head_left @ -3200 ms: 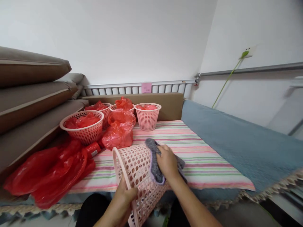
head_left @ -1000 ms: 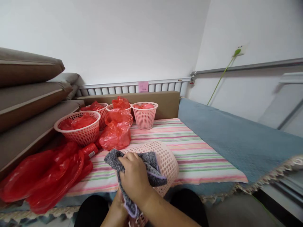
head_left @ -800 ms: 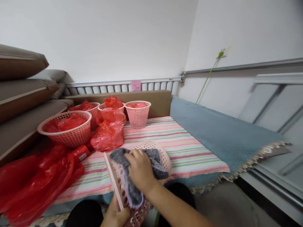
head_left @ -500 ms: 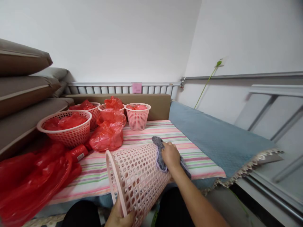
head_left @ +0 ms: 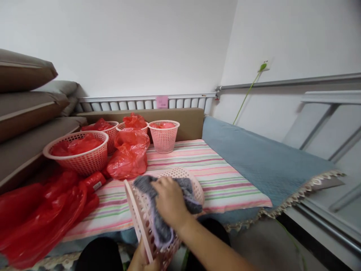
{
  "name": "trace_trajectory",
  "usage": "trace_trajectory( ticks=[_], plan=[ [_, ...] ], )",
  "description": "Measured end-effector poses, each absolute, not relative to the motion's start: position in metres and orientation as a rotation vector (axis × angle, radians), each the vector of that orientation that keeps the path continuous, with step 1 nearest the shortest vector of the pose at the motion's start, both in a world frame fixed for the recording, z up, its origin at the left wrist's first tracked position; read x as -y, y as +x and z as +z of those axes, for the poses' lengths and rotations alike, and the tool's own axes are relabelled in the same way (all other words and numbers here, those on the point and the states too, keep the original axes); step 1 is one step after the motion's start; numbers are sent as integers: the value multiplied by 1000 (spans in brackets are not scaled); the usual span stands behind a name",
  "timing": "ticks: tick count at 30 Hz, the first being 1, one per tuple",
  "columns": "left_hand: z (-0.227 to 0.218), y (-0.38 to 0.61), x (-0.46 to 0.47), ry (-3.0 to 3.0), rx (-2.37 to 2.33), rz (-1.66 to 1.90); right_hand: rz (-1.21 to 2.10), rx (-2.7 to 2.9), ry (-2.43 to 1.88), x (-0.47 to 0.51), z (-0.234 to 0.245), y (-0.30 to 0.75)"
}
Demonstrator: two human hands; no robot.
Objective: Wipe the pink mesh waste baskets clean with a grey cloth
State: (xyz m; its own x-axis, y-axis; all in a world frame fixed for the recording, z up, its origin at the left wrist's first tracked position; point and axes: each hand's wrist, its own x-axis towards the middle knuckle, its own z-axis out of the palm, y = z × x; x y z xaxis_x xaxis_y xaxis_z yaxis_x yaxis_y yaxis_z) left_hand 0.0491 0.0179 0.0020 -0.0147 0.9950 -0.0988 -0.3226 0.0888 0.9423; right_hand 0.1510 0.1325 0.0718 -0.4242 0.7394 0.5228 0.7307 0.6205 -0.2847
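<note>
A pink perforated plastic basket [head_left: 180, 174] lies tilted on its side above my lap, its rim facing left. My left hand [head_left: 145, 259] grips that rim from below, the thumb on the outside and other fingers partly hidden. A grey cloth with a lilac edge [head_left: 160, 222] is spread over the basket's outer wall. My right hand [head_left: 170, 201] presses the cloth against the wall, fingers curled on it. Much of the wall is covered by the cloth and my forearm.
Pink baskets holding red plastic bags [head_left: 76, 148] stand at the left and back of a striped cloth [head_left: 220, 180]. A filled red bag [head_left: 128, 158] and loose red bags [head_left: 42, 210] lie nearby. Stacked cushions [head_left: 25, 105] rise at left; a blue cover [head_left: 254, 150] lies right.
My right hand has slid the cloth left along the basket, from near its base towards the rim. My left hand still grips the rim.
</note>
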Motion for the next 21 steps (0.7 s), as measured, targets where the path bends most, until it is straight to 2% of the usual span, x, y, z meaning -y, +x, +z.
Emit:
trace_trajectory(
  ticks=[4,6,9,16,21],
  plan=[
    [-4,54,-16,921,-871,1254,-145,2043,-1727,-187,60,216],
    [-5,53,-18,908,-774,1248,-174,1973,-1843,-200,56,236],
    [6,48,-27,811,-765,1300,-221,1955,-1830,-198,49,246],
    [67,38,-45,631,-693,1339,-192,1907,-1768,-186,44,244],
    [64,44,-42,643,-705,1331,32,1970,-1389,-149,63,185]
  ],
)
